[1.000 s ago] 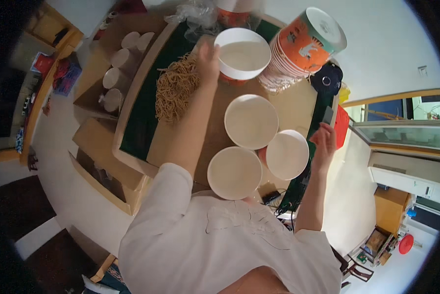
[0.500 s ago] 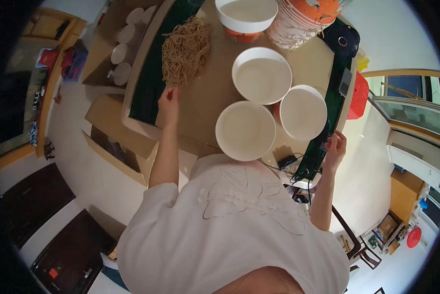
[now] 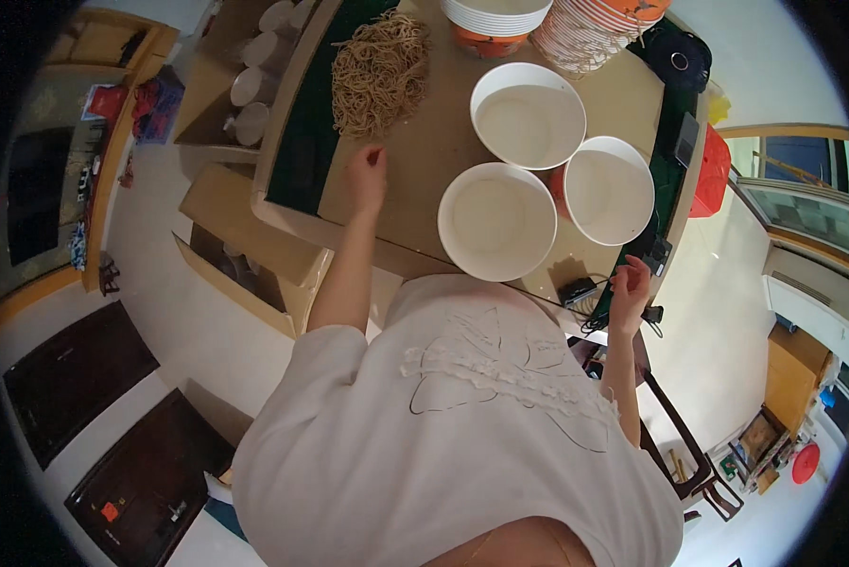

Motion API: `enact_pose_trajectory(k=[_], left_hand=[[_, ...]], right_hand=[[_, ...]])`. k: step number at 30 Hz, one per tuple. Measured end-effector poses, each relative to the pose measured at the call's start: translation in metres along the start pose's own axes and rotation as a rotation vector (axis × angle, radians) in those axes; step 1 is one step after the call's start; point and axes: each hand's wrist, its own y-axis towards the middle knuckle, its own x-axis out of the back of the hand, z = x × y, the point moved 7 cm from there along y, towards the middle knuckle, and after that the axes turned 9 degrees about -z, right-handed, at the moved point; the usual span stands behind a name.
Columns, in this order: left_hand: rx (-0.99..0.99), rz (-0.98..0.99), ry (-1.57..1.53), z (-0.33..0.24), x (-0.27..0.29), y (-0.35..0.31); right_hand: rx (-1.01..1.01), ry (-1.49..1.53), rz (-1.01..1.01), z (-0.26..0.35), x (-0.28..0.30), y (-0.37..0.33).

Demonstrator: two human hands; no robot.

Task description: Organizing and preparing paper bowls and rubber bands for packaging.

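A heap of tangled thin tan cord (image 3: 380,76) lies on the table's far left. Just on the near side of it is my left hand (image 3: 366,180), its fingers curled together in a pinch; whatever they may hold does not show. Three white-lined paper tubs (image 3: 497,223) stand close together, open side up, at the middle and right of the table; each looks bare inside. My right hand (image 3: 630,291) is by the near right table edge, beside some black cables, with loosely bent fingers apart and nothing visible in them.
Behind the tubs rise a stack of white bowls (image 3: 496,17) and a leaning stack of orange-printed tubs (image 3: 590,38). A black device (image 3: 675,62) and a phone (image 3: 686,139) lie along the right edge. Cardboard boxes (image 3: 254,222) stand on the floor at left, and a chair (image 3: 675,430) is at lower right.
The view has shifted a little, so the table sits higher and further right. My left hand has drawn slightly back from the cord heap; my right hand has moved left and nearer to me.
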Motion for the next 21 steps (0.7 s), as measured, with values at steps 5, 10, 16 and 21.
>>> enact_pose_trajectory(k=[5,10,16,21], left_hand=[[-0.061,-0.014,0.137,-0.029,-0.022,0.017],[-0.363,0.001,0.393,-0.044,-0.051,0.036],[-0.29,0.002,0.114,-0.073,-0.034,0.066],[-0.339,-0.056,-0.166,-0.128,0.017,0.083]], right_hand=[[-0.005,0.015,0.027,0.006,-0.004,-0.012],[0.055,-0.017,0.029,0.003,-0.003,-0.02],[0.012,0.021,0.016,0.02,-0.004,-0.027],[0.053,0.003,0.033,0.024,-0.004,-0.029]])
